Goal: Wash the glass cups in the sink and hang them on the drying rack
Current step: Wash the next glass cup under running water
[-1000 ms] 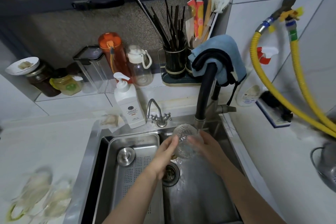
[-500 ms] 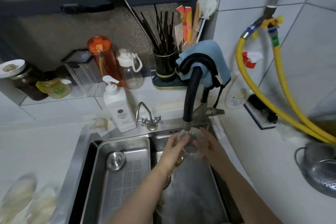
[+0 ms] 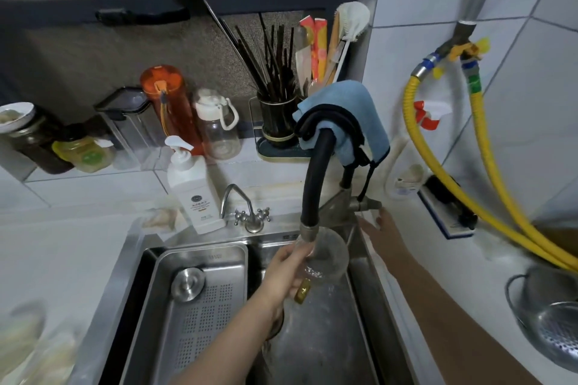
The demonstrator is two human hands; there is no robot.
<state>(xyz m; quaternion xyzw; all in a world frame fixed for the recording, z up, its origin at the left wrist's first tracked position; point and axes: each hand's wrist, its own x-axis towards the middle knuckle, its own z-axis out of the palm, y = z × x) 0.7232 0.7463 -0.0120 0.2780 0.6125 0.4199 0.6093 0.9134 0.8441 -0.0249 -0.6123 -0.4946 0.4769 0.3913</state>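
A clear glass cup (image 3: 327, 256) with a gold handle sits under the black tap spout (image 3: 312, 184), over the steel sink (image 3: 328, 337). My left hand (image 3: 286, 275) grips the cup from the left side. My right hand (image 3: 383, 231) is off the cup and reaches up to the tap's lever (image 3: 364, 205) at the sink's back right corner, fingers touching it. Blurred glass cups (image 3: 34, 344) lie on the counter at the lower left. No drying rack is in view.
A perforated steel tray (image 3: 194, 306) with a round plug fills the sink's left half. A soap dispenser (image 3: 192, 194) and a small tap (image 3: 247, 212) stand behind it. Yellow hoses (image 3: 488, 197) cross the right counter above a steel colander (image 3: 550, 322). Bottles, jars and a utensil holder line the back ledge.
My right hand has let go of the cup and moved up and right to the tap lever. My left hand alone now holds the cup, a little higher under the spout.
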